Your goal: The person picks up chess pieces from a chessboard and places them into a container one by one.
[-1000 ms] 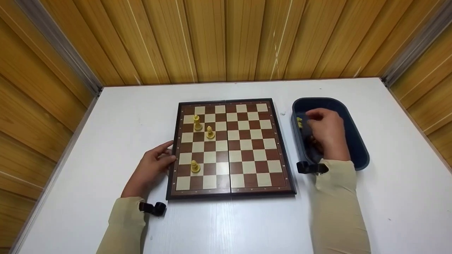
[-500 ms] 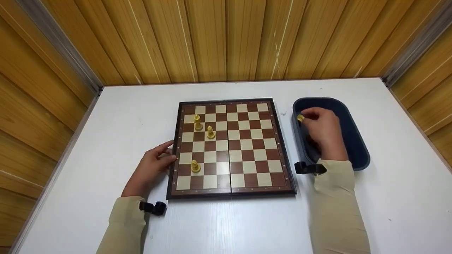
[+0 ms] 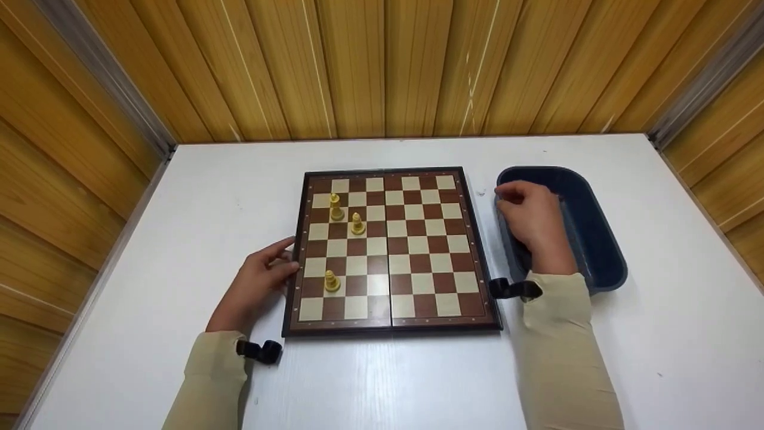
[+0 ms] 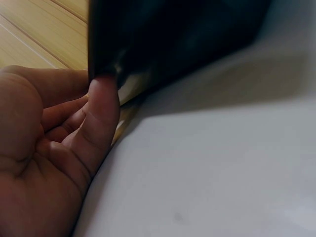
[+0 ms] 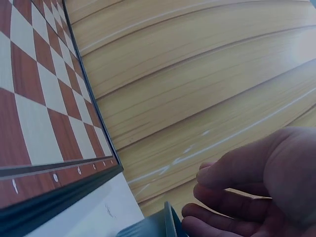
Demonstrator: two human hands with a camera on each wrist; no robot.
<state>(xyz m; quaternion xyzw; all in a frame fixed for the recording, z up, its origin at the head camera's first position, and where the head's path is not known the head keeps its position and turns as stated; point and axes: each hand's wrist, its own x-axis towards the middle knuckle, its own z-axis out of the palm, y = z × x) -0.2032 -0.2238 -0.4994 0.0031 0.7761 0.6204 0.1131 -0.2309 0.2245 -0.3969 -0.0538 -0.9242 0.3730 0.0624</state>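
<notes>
My right hand (image 3: 530,218) hangs over the left rim of a dark blue tub (image 3: 597,239), thumb and fingers curled together. Both views with this hand show no piece at its fingertips, and I cannot tell whether one is hidden inside the grasp. My left hand (image 3: 262,278) touches the left edge of the folding chessboard (image 3: 418,251), fingers loosely bent; the left wrist view has its thumb (image 4: 104,101) against the dark board edge. On the board's left half stand yellow chess pieces: a tall one (image 3: 336,208), a second (image 3: 357,224) and one nearer the front (image 3: 332,281).
The board and tub stand on a white table (image 3: 382,376), a narrow strip of tabletop between them. Wood-patterned panels (image 3: 382,71) rise behind and at both sides. A black strap with a small camera sits on each wrist, the right one (image 3: 514,289) close to the board's right edge.
My right hand has shifted left inside the tub to its rim. The yellow piece seen at its fingertips half a second ago is out of sight. The left hand stays at the board's edge.
</notes>
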